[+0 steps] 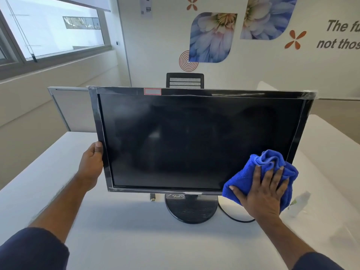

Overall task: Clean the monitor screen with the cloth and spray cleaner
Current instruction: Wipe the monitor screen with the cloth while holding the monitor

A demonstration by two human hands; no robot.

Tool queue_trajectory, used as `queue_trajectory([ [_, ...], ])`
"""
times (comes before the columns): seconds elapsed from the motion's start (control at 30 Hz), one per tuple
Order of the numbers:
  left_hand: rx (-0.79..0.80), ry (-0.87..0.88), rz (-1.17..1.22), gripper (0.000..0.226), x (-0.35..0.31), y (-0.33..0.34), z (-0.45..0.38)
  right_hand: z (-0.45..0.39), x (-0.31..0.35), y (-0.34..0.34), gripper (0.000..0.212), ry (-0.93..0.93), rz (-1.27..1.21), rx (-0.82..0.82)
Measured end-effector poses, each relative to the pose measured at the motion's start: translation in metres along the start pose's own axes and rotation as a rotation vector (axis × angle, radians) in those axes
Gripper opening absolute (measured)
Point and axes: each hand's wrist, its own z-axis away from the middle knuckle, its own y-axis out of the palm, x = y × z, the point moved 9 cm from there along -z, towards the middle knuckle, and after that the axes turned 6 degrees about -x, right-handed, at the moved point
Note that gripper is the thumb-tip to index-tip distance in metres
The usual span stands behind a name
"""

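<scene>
A black monitor (194, 137) stands on a round base (191, 209) in the middle of a white table (136, 240); its screen is dark. My left hand (92, 164) grips the monitor's left bezel, thumb on the front. My right hand (261, 190) lies flat with fingers spread on a bunched blue cloth (243, 178), pressing it against the screen's lower right corner. A clear spray bottle (298, 203), blurred, is on the table just right of the cloth.
A black cable (231, 217) curls from the base toward the right, and a small connector (153, 197) hangs under the bezel. Behind the monitor are a black chair back (185, 80) and a grey partition panel (72, 110). A window is at the upper left.
</scene>
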Motion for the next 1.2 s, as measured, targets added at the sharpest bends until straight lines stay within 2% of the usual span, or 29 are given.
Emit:
queue_trajectory([
  [0.17,0.009,0.007,-0.023,0.041,-0.002,-0.003,0.002,0.004,-0.015,-0.001,0.107,0.043,-0.014,-0.017],
  [0.37,-0.043,-0.011,-0.028,0.046,-0.002,-0.003,0.006,0.012,-0.021,-0.005,0.077,0.049,-0.073,-0.026],
  [0.57,-0.062,-0.023,-0.024,0.047,-0.001,-0.005,0.008,0.03,-0.021,-0.005,0.075,0.074,-0.162,-0.031],
  [0.7,-0.069,-0.031,0.007,0.042,-0.006,-0.004,0.015,0.042,-0.012,-0.012,0.065,0.048,-0.332,-0.047],
  [0.77,-0.161,-0.024,0.011,0.043,-0.011,-0.006,0.022,0.048,-0.004,-0.022,0.065,-0.001,-0.5,-0.103],
  [0.9,-0.608,-0.107,-0.111,0.06,-0.009,-0.027,0.063,0.056,0.012,-0.046,0.066,-0.105,-0.825,-0.145],
  [0.97,-0.685,-0.076,-0.102,0.056,-0.018,-0.017,0.093,0.055,0.015,-0.047,0.063,-0.04,-0.973,-0.095],
  [1.03,-0.58,0.081,-0.077,0.042,-0.04,0.013,0.12,0.053,0.015,-0.051,0.062,0.061,-1.091,-0.084],
  [1.1,-0.31,0.232,-0.038,0.037,-0.065,0.061,0.152,0.054,0.017,-0.054,0.058,0.138,-1.163,-0.092],
  [1.2,0.146,0.171,0.056,0.022,-0.069,0.137,0.211,0.053,0.029,-0.06,0.058,0.167,-1.241,-0.071],
])
